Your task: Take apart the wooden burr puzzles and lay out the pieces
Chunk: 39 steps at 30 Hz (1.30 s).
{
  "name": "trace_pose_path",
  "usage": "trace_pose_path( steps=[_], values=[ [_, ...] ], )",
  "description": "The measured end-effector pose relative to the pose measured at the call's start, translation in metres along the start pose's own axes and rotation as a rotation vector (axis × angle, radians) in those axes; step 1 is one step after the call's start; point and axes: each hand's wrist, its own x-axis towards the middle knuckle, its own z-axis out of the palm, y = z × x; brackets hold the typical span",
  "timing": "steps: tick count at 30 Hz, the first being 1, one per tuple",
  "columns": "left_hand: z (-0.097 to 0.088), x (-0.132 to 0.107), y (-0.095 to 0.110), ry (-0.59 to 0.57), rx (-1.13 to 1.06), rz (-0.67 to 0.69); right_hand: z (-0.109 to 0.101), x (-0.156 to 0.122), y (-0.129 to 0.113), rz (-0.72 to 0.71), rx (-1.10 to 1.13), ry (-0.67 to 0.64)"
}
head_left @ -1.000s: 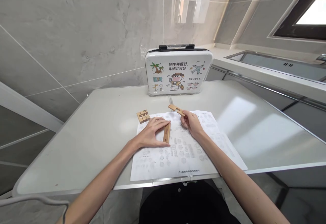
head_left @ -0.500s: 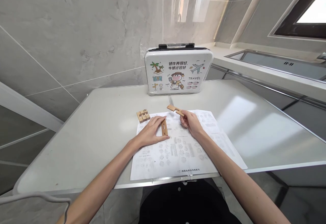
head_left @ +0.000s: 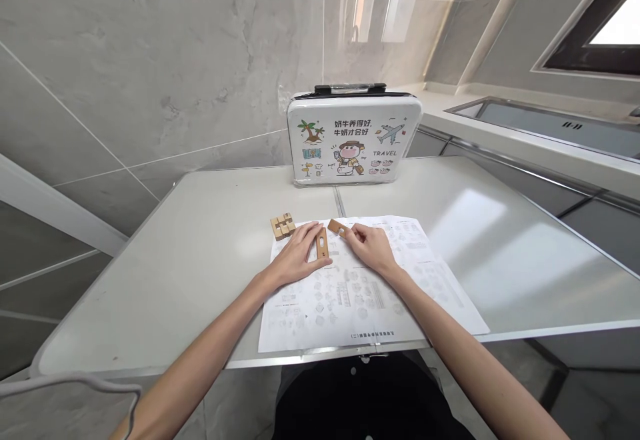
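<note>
My left hand (head_left: 296, 258) pinches a notched wooden bar (head_left: 323, 245) that stands on edge on the printed instruction sheet (head_left: 360, 293). My right hand (head_left: 369, 247) grips a second notched wooden bar (head_left: 339, 227) by one end, its far end pointing left toward the first bar; the two bars are close, and I cannot tell if they touch. A partly built wooden block cluster (head_left: 283, 225) rests on the table just left of my left hand's fingers.
A white cartoon-printed case (head_left: 353, 139) with a black handle stands upright at the back of the white table (head_left: 200, 253) against the tiled wall. A counter with a sunken panel (head_left: 545, 127) runs along the right. A grey cable (head_left: 75, 383) crosses the lower left.
My right hand has lowered and carried its bar leftward, close to the bar in my left hand. My left hand has turned its bar more upright and drawn it slightly back.
</note>
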Motion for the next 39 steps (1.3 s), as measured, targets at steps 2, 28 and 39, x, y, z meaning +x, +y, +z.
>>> trace_pose_path(
  steps=[2,28,39],
  values=[
    [0.000,-0.001,0.003,-0.017,-0.030,-0.019,0.001,-0.001,0.000,-0.022,-0.056,-0.022],
    [-0.016,0.006,-0.014,0.198,0.291,0.135,0.007,-0.006,0.002,-0.287,-0.320,-0.140],
    [-0.033,0.002,-0.041,0.303,0.221,-0.135,0.000,-0.008,-0.003,-0.316,-0.218,-0.275]
  ],
)
